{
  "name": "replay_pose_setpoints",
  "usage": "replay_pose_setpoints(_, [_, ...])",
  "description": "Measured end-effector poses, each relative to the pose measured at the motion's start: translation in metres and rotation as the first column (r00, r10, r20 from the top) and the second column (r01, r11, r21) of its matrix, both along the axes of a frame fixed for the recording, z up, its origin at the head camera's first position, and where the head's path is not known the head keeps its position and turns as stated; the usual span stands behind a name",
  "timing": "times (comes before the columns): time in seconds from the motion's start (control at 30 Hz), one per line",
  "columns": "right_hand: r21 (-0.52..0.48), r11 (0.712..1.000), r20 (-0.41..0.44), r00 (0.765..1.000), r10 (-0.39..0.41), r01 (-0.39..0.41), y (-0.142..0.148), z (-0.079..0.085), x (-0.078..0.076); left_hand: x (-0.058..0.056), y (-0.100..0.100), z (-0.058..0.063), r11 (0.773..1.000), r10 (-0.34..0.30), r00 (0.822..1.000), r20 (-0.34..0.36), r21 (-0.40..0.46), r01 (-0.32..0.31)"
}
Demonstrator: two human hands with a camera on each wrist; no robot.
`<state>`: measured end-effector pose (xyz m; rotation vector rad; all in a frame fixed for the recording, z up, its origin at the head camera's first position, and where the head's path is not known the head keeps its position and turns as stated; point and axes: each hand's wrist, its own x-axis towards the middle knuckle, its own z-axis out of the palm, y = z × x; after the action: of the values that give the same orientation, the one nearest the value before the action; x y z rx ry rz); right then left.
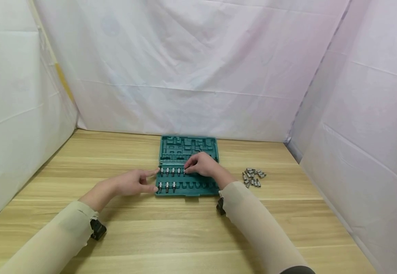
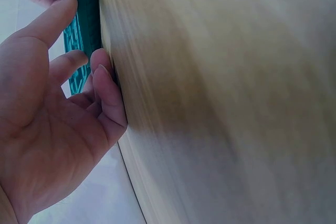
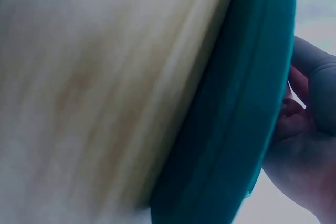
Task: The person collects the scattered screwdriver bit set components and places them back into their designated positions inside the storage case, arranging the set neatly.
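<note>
A green plastic case [image 1: 193,179] lies unfolded on the table. Its near half holds silver bit sockets with dark tips: several in the upper row, three at the left of the lower row. My right hand [image 1: 203,164] pinches a bit socket [image 1: 184,171] at the right end of the filled part of the upper row; the fingers partly cover it. With thumb and index finger spread, my left hand [image 1: 131,182] touches the case's left edge. In the left wrist view its other fingers bend loosely beside the case wall [image 2: 88,14]. The case side [image 3: 236,103] hides much of the right-hand work in the right wrist view.
A loose pile of bit sockets [image 1: 253,177] lies on the wooden table [image 1: 171,236] to the right of the case. The moulded lid [image 1: 188,144] lies back towards the white sheet [image 1: 185,76]. More white sheeting stands at both sides.
</note>
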<state>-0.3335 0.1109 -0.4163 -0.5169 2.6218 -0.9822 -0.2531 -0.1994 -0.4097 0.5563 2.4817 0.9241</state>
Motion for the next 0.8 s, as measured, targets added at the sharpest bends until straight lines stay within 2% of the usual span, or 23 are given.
replay_pose_setpoints(0.37, [0.004,0.998,-0.013,0.998,0.06,-0.06,0.0004,-0.0016,0.0002,0.0001,-0.0005,-0.0014,1.0,-0.004,1.0,-0.001,0.006,0.004])
replay_pose_setpoints(0.8, [0.014,0.999,-0.023,0.998,0.05,-0.05,0.0023,-0.0013,0.0017,0.002,0.0012,-0.0004,1.0,0.006,1.0,-0.004,-0.001,-0.006])
